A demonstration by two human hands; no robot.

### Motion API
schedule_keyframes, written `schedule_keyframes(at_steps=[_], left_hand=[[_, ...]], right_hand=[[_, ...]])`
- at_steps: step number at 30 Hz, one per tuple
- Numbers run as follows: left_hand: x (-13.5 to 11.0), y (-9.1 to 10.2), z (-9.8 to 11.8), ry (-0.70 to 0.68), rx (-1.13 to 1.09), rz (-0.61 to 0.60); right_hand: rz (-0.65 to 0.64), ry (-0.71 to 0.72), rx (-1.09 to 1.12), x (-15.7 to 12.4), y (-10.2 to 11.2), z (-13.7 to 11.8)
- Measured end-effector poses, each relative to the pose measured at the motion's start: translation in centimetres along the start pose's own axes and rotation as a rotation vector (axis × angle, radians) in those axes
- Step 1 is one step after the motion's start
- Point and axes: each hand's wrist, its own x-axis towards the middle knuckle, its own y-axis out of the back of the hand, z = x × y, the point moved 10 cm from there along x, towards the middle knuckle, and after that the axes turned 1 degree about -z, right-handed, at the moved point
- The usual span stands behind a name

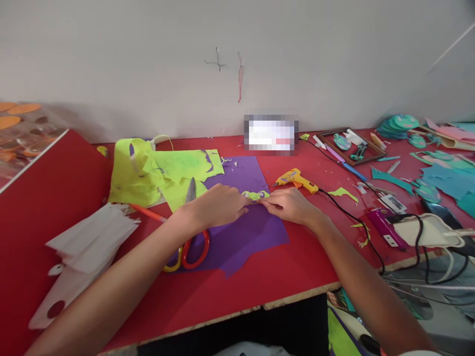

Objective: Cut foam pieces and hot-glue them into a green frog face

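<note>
A small lime-green cut-out with white and purple details [256, 195], perhaps felt, lies between my hands above the purple sheet [260, 225]. My left hand [224, 203] has its fingers closed on the cut-out's left end. At the other end, my right hand [284, 203] pinches its lower right edge. Scissors with red and yellow handles [196, 250] lie under my left wrist, their blades pointing away. Just beyond my right hand rests a yellow glue gun [297, 180], its nozzle turned left.
Lime-green sheets [178, 165] lie at back left, near white cut pieces [92, 237]. A brown tray [347, 147] with small parts stands at back right. Cables run to a purple power strip [386, 228]. Teal scraps [449, 178] cover the far right. A blurred bright rectangle [270, 133] is by the wall.
</note>
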Motion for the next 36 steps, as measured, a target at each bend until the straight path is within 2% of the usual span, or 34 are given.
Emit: schedule_keyframes(at_steps=[6, 17, 36], left_hand=[[-0.13, 0.03, -0.17, 0.017, -0.068, -0.004], [-0.1, -0.35, 0.36, -0.003, 0.026, -0.042], [-0.5, -0.38, 0.68, 0.025, 0.049, -0.099]], right_hand=[[0.008, 0.008, -0.027, 0.03, -0.05, -0.02], [-0.001, 0.039, -0.018, 0.09, -0.15, -0.64], [-0.059, -0.038, -0.033, 0.09, -0.3, 0.15]])
